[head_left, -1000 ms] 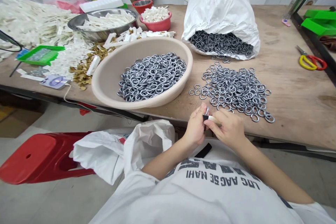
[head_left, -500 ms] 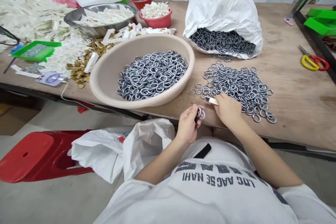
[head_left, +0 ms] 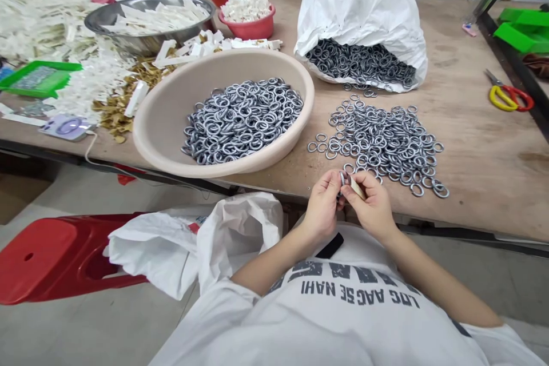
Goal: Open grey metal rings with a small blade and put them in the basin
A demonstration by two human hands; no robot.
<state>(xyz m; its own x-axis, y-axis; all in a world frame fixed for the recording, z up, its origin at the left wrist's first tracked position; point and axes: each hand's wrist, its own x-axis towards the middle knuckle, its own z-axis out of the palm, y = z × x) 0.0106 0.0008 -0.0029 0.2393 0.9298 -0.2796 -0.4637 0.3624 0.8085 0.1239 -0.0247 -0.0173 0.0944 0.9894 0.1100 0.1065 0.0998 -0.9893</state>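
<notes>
My left hand (head_left: pixel 322 205) is closed on metal rings (head_left: pixel 342 178), mostly hidden by the fingers. In my right hand (head_left: pixel 372 205) is a small pale-handled tool (head_left: pixel 357 187) with a dark end, which looks like a small blade; that end meets the rings between the two hands. Both hands are together at the table's front edge. Just beyond them lies a loose pile of grey metal rings (head_left: pixel 386 140). To the left stands a beige basin (head_left: pixel 148 137) holding many more such rings (head_left: pixel 244 120).
A white sack (head_left: pixel 360 0) spills rings at the back. Red-and-yellow scissors (head_left: pixel 508 96) lie at the right. White plastic pieces, a steel bowl (head_left: pixel 150 40), a red bowl (head_left: pixel 253 27) and a green tray (head_left: pixel 40 78) are at left. A red stool (head_left: pixel 47 257) stands below.
My right hand has moved left and down from the ring pile's edge to my left hand, bringing the pale-handled tool against the rings. My left hand has shifted slightly right.
</notes>
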